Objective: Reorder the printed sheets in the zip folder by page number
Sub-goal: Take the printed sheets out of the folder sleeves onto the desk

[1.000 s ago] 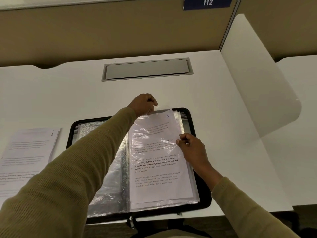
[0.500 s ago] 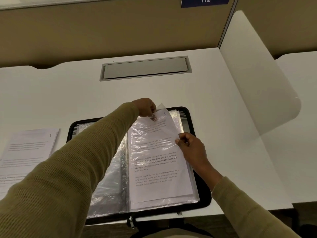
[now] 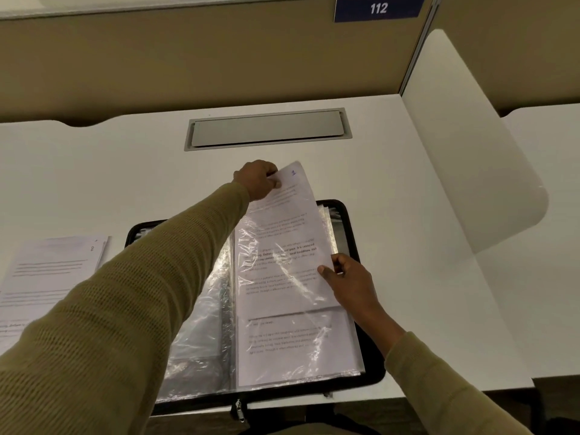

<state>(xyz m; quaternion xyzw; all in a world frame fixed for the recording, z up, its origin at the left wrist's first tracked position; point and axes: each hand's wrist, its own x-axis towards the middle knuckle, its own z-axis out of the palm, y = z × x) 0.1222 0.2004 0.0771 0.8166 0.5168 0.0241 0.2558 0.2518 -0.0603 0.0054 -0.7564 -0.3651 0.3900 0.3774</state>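
Note:
A black zip folder [image 3: 353,233] lies open on the desk, with clear plastic sleeves [image 3: 201,334] on both sides. My left hand [image 3: 255,180] pinches the top edge of a printed sheet [image 3: 285,221] marked 1 in blue ink. That sheet sticks partly out of the top of the right-hand sleeve, beyond the folder's far edge. My right hand [image 3: 348,277] grips the sleeve's right edge about halfway down. Another printed sheet [image 3: 298,340] shows inside the sleeve below the raised one. A loose pile of sheets [image 3: 47,271], its top one marked 2, lies on the desk to the left.
The white desk [image 3: 110,171] has a grey cable hatch [image 3: 266,128] at the back. A white side divider [image 3: 464,171] stands at the right and a tan partition [image 3: 188,58] with a blue sign reading 112 [image 3: 378,8] rises behind. The folder's zip pull [image 3: 239,408] hangs over the near edge.
My left hand has drawn the sheet marked 1 upward, away from me, out of the sleeve. Its lower edge now sits higher and uncovers the sheet beneath. My right hand stays at the sleeve's edge.

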